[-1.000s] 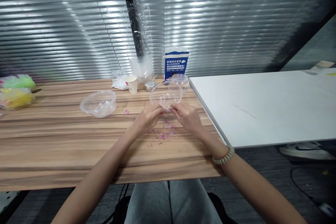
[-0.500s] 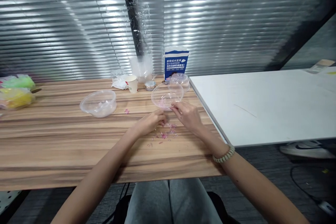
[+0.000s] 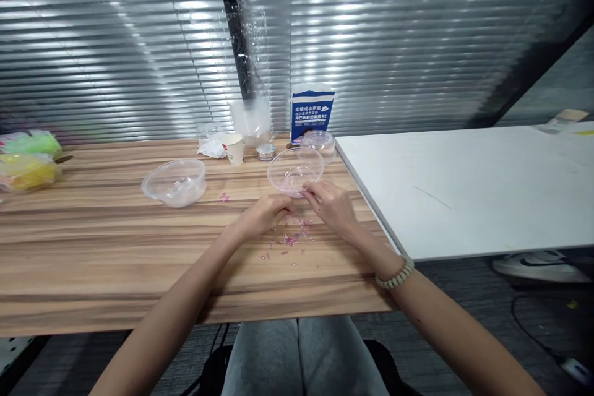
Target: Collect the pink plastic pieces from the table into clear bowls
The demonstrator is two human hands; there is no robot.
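Observation:
A round clear plastic bowl (image 3: 273,180) stands in front of me, with some faint pink inside it. My right hand (image 3: 331,204) is closed at its near right rim, thumb and forefinger pinching the edge. Just below the near rim, my left hand (image 3: 266,213) has its fingers pressed together. Anything between those fingertips is too small or hidden to make out. Small pink and clear pieces (image 3: 290,240) lie scattered on the wooden table between and below my hands. A separate pink piece (image 3: 224,197) rests further left.
Another clear plastic bowl (image 3: 174,184) stands to the left. Along the back are a paper cup (image 3: 234,150), a small round container (image 3: 265,151), a blue package (image 3: 312,114) and a clear lidded tub (image 3: 320,141). Yellow and green bags (image 3: 30,167) lie far left; a white table (image 3: 464,185) adjoins on the right.
My left hand has shifted slightly up towards the bowl's near rim, its fingers drawn closer together. A small piece now lies nearer the table's front edge. My right hand stays at the rim.

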